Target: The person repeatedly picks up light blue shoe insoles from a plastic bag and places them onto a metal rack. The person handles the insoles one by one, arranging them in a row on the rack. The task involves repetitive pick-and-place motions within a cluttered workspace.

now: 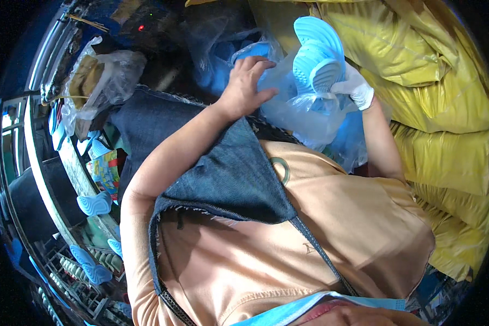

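My right hand (356, 89), in a white glove, is closed on a small stack of light-blue shoe soles (312, 54) with ridged surfaces. They fan out above a clear plastic bag (309, 122), which hangs just below and bunches against the lowest of them. My left hand (244, 81) is bare and raised, its fingers spread with nothing in them. Beyond its fingertips, more blue pieces (252, 50) lie inside clear plastic; their shape is partly hidden. A dark denim apron (223, 168) covers my front below the left forearm.
Big yellow sacks (418, 92) are piled along the right side. On the left runs a metal machine frame (43, 179), with a light-blue sole (95, 204) and several others along it. A crumpled clear bag (111, 73) with something brown sits at the upper left.
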The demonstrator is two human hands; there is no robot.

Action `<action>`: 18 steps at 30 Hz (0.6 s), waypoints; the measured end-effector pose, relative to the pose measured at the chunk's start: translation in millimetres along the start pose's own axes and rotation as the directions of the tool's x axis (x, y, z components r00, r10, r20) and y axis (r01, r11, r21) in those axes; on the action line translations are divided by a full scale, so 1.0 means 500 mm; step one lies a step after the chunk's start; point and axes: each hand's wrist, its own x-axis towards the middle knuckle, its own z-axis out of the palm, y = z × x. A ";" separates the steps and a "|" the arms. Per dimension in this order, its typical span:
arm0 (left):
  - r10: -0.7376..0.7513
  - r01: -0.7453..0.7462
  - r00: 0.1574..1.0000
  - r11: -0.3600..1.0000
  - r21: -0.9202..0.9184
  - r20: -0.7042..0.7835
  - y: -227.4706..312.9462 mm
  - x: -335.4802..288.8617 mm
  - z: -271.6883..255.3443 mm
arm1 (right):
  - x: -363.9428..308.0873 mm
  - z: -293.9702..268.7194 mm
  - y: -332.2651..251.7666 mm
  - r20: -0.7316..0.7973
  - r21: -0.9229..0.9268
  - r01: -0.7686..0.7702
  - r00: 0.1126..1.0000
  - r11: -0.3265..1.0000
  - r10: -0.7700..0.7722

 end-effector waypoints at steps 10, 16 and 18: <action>-0.135 0.274 0.955 0.744 -0.609 0.265 0.040 0.028 -0.002 | 0.026 0.079 0.027 -0.078 0.029 0.121 0.990 0.992 -0.118; -0.321 0.388 0.912 0.464 -0.796 0.256 0.029 0.040 0.020 | 0.019 0.146 0.040 -0.169 -0.335 0.119 0.968 0.935 -0.184; -0.281 0.353 0.921 0.303 -0.885 0.270 0.030 0.036 0.017 | 0.031 0.107 0.086 -0.120 -0.166 0.279 0.946 0.946 -0.300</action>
